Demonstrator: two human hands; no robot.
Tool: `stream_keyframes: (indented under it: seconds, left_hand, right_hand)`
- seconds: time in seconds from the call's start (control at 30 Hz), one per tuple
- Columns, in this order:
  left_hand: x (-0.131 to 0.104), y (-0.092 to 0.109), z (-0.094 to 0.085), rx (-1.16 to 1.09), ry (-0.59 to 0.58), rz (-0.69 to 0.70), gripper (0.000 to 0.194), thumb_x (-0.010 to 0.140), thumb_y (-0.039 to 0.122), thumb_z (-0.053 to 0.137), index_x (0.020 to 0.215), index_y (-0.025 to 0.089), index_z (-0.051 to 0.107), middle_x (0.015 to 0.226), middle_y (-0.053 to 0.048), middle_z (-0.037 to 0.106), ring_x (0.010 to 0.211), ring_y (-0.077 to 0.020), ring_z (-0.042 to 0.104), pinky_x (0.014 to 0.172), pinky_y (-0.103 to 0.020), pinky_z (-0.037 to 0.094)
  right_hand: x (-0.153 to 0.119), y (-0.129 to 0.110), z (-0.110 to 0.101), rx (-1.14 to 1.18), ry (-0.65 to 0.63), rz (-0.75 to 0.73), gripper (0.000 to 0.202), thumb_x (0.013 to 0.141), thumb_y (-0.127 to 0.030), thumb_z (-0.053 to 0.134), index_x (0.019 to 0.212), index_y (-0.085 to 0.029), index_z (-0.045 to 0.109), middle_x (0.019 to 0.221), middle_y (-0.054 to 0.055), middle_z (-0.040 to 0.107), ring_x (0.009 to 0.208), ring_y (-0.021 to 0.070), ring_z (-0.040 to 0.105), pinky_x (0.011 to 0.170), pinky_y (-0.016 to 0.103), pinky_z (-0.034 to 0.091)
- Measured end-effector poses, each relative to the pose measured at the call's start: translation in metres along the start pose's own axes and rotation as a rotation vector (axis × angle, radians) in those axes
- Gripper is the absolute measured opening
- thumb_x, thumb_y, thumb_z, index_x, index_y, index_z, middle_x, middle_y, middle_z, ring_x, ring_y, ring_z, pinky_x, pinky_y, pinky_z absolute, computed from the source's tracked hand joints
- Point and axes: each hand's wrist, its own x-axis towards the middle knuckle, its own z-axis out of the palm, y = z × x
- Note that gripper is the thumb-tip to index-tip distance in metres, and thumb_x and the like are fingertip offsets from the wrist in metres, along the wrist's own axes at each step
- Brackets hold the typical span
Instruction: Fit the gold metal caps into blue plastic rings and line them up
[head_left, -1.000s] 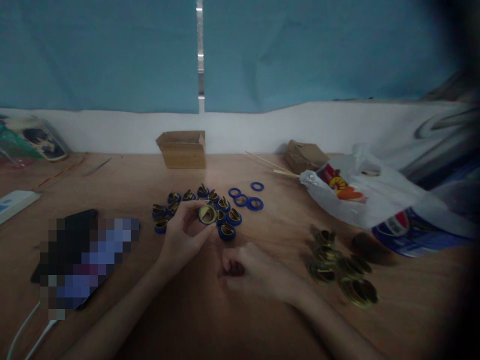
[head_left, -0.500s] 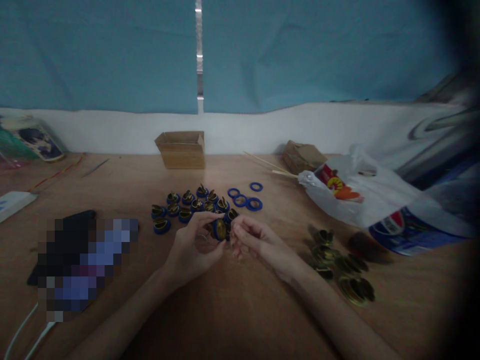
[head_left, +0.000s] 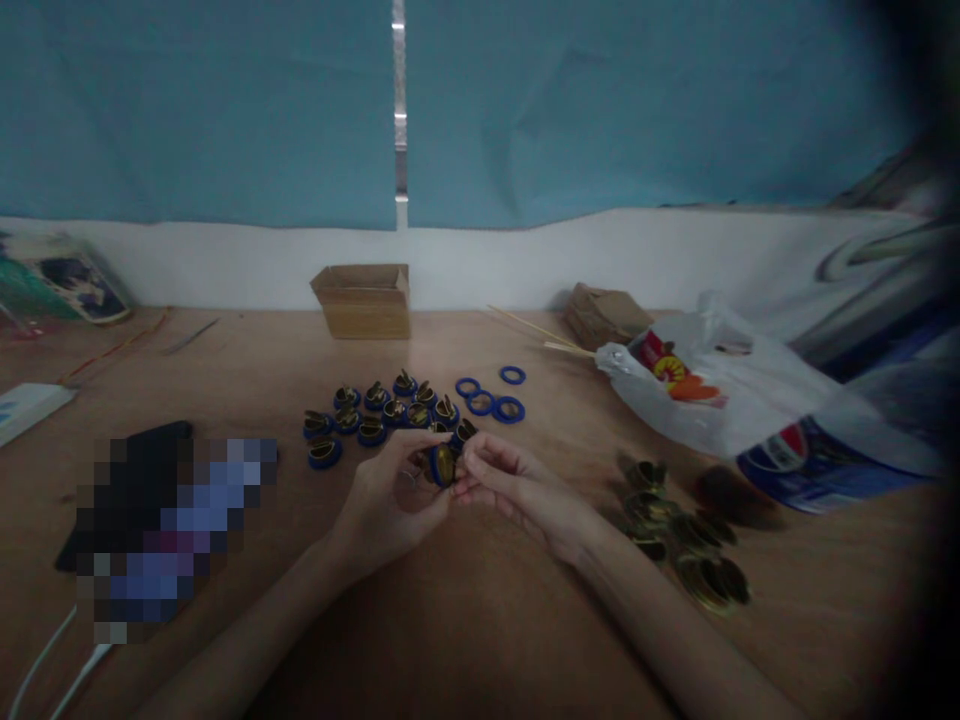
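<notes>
Between the thumb and index finger of my left hand (head_left: 386, 490) is a round brass piece with a blue ring (head_left: 445, 465) around it, tilted with its brass face to the right. My right hand (head_left: 517, 485) is closed in a pinch close against that face. Whatever lies between its fingertips is too small to make out. Just beyond my hands stand several brass pieces in blue rings (head_left: 371, 430), their flaps sticking up. Loose blue rings (head_left: 481, 402) lie to their right. Several brass pieces without blue rings (head_left: 705, 580) lie right of my right forearm.
An open cardboard box (head_left: 367, 310) stands at the back by the wall. A folded brown packet (head_left: 604, 315), thin sticks (head_left: 566, 349) and a plastic bag (head_left: 727, 400) with a blue Pepsi package (head_left: 825, 470) are on the right. A dark, partly blurred phone-like object (head_left: 127, 490) lies left.
My right hand's fingertips have moved slightly left against the brass piece, and its lower fingers have curled closer. My left hand keeps its hold nearly unmoved.
</notes>
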Motion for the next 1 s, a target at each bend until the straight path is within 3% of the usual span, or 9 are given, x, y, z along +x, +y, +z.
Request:
stream_keyframes:
  seconds: [0.3, 0.5, 0.67, 1.0]
  left_hand:
    - [-0.0016, 0.0032, 0.0020, -0.005, -0.030, 0.003, 0.051, 0.070, 0.019, 0.071, 0.115, 0.023, 0.049, 0.103, -0.004, 0.068, 0.088, -0.0171, 0.069, 0.077, -0.028, 0.058]
    - [-0.0010, 0.0035, 0.0021, 0.003, -0.020, 0.031, 0.049, 0.071, 0.018, 0.070, 0.115, 0.023, 0.050, 0.106, -0.005, 0.067, 0.090, -0.0170, 0.069, 0.078, -0.028, 0.058]
    - [-0.0006, 0.0032, 0.0022, 0.001, -0.026, 0.032, 0.049, 0.071, 0.019, 0.070, 0.116, 0.022, 0.050, 0.104, -0.006, 0.068, 0.088, -0.0172, 0.069, 0.078, -0.029, 0.058]
    - [-0.0027, 0.0038, 0.0034, 0.003, -0.045, 0.042, 0.050, 0.070, 0.018, 0.071, 0.115, 0.022, 0.050, 0.104, -0.005, 0.068, 0.088, -0.0166, 0.069, 0.077, -0.028, 0.058]
  right_hand:
    - [0.0009, 0.0033, -0.0033, -0.029, 0.008, -0.004, 0.024, 0.077, -0.037, 0.071, 0.079, -0.017, 0.057, 0.076, -0.003, 0.059, 0.065, 0.0062, 0.058, 0.063, 0.019, 0.046]
    - [0.0000, 0.0016, -0.0003, -0.100, 0.069, -0.083, 0.022, 0.080, -0.036, 0.068, 0.081, -0.017, 0.058, 0.068, -0.004, 0.055, 0.061, 0.0054, 0.053, 0.060, 0.018, 0.042]
    - [-0.0017, -0.0007, 0.0021, -0.048, 0.044, -0.083, 0.021, 0.080, -0.036, 0.069, 0.080, -0.017, 0.059, 0.078, 0.000, 0.063, 0.069, 0.0088, 0.059, 0.065, 0.022, 0.047]
    - [0.0046, 0.0088, -0.0041, 0.080, 0.080, -0.067, 0.021, 0.076, -0.033, 0.072, 0.077, -0.015, 0.062, 0.073, -0.002, 0.058, 0.064, 0.0059, 0.053, 0.059, 0.017, 0.043]
